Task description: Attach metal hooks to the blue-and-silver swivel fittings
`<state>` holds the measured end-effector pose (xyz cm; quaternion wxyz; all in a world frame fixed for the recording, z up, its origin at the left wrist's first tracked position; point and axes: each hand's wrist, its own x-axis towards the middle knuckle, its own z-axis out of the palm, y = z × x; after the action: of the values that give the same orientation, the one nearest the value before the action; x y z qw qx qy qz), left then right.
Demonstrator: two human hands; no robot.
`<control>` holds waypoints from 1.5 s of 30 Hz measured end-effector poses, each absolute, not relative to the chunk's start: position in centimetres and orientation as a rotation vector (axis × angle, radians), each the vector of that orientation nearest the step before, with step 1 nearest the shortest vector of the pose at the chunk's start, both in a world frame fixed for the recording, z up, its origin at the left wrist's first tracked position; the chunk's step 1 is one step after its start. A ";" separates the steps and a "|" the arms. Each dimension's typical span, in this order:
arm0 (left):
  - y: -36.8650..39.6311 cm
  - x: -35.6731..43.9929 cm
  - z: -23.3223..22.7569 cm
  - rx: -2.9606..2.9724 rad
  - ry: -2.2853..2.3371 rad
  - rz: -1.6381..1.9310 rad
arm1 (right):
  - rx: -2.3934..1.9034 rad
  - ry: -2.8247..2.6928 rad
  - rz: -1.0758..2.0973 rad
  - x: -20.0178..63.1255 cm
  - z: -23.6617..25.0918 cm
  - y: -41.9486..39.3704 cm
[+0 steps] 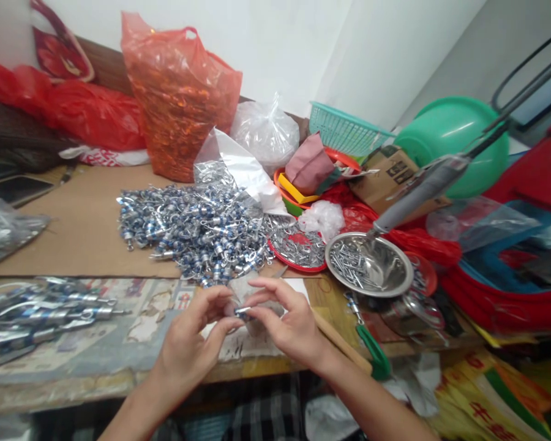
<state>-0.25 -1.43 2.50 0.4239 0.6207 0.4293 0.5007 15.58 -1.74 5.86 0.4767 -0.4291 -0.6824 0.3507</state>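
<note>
My left hand (190, 340) and my right hand (287, 321) meet over the table's front edge, fingertips pinched together on one small silver metal part (242, 311). Just beyond them lies a big heap of silver and blue metal pieces (193, 228) on brown cardboard (80, 226). A red plate (298, 250) with small silver parts sits to the right of the heap, and a steel bowl (370, 264) holding several small metal pins stands beside it.
A row of finished silver and blue pieces (41, 312) lies at the left. Red plastic bags (179, 92), a clear bag (266, 131), a teal basket (344, 128), a green basin (452, 141) and a green-handled tool (371, 349) crowd the back and right.
</note>
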 end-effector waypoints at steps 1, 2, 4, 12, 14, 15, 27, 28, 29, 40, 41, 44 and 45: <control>-1.4 -0.3 2.6 1.563 1.073 1.244 | -1.039 -1.662 0.879 15.6 5.7 -1.7; -1.4 -0.3 2.8 1.582 1.080 1.236 | -1.031 -1.658 0.895 15.6 5.6 -1.7; -1.3 -0.5 3.2 1.662 1.101 1.239 | -1.019 -1.654 0.913 15.7 5.4 -1.7; -1.6 -0.8 4.0 1.737 1.096 1.185 | -1.011 -1.710 0.812 15.8 4.8 -2.8; -1.8 -0.9 4.4 1.626 1.151 1.143 | -0.973 -1.830 0.596 16.0 4.5 -3.2; -1.8 -0.9 4.6 1.570 1.174 1.116 | -0.928 -1.903 0.458 16.2 4.2 -3.3; -2.3 -0.7 5.2 1.869 1.178 1.096 | -0.684 -2.177 -0.052 17.3 4.0 -3.4; -2.4 -0.7 5.2 1.854 1.171 1.095 | -0.712 -2.155 -0.016 17.3 3.9 -3.5; -2.4 -0.8 5.1 1.824 1.164 1.075 | -0.745 -2.124 0.036 17.2 3.8 -3.5; -2.6 0.3 3.2 1.028 1.074 0.989 | -1.034 -1.766 0.493 16.2 2.4 -4.6; -2.4 0.5 3.1 1.029 1.082 0.989 | -1.045 -1.764 0.492 16.2 2.4 -4.7; -2.1 0.6 3.1 1.075 1.149 0.985 | -1.013 -1.804 0.426 16.4 2.3 -4.8; -2.1 0.6 3.0 1.092 1.177 0.988 | -0.983 -1.844 0.374 16.5 2.3 -4.9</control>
<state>0.64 -2.05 3.03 0.5877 0.4685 0.5051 0.4242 16.50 -4.88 2.31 0.4876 -0.4043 -0.7584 0.1539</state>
